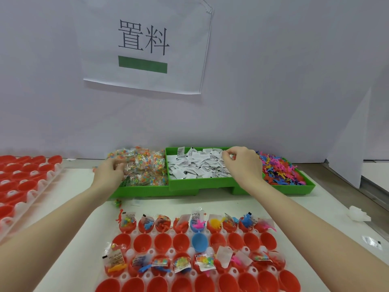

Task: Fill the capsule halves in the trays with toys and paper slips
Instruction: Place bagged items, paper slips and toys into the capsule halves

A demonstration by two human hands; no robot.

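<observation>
A white tray of red capsule halves (181, 242) lies in front of me, with one blue half (199, 242) among them. Its far row and third row hold toys, bead packets and slips; the second and nearest rows are empty. Behind it stand green bins: bead packets (143, 167) on the left, paper slips (197, 165) in the middle, small rubber figures (277, 171) on the right. My left hand (111, 171) reaches into the bead packets, fingers curled on them. My right hand (242, 163) is over the slip bin, pinching slips at its fingertips.
A second tray of red capsule halves (23, 182) sits at the left edge of the table. A crumpled white scrap (359, 214) and a loose slip (371, 242) lie on the right. A few stray beads (118, 202) lie before the bins. A printed sign (145, 45) hangs on the wall.
</observation>
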